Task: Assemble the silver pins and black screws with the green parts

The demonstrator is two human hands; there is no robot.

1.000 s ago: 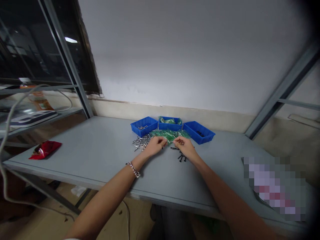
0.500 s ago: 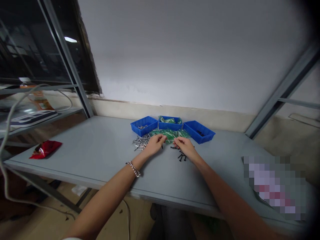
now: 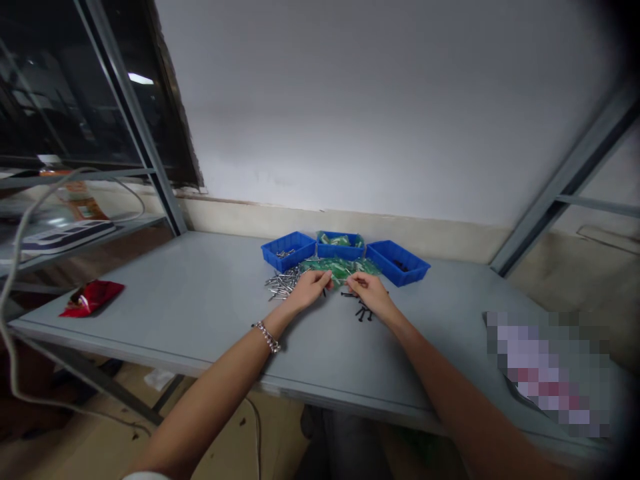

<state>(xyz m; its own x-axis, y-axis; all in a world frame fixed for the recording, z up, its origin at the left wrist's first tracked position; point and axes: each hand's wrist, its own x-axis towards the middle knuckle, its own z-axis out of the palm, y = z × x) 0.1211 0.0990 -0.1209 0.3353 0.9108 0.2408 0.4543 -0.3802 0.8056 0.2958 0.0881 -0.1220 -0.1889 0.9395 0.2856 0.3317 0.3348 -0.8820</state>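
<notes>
Beside green packets (image 3: pixel 340 268), left hand (image 3: pixel 311 289); near black screws (image 3: pixel 361 312), right hand (image 3: pixel 371 291).

Dim lt; bright streak, window (image 3: pixel 55 100); R vignette.

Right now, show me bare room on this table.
Free: between the shiny red packet and silver metal pins; between the right forearm and blurred item. Crowded: around left hand and right hand, with green plastic packaging, black screws, blue plastic bins.
</notes>
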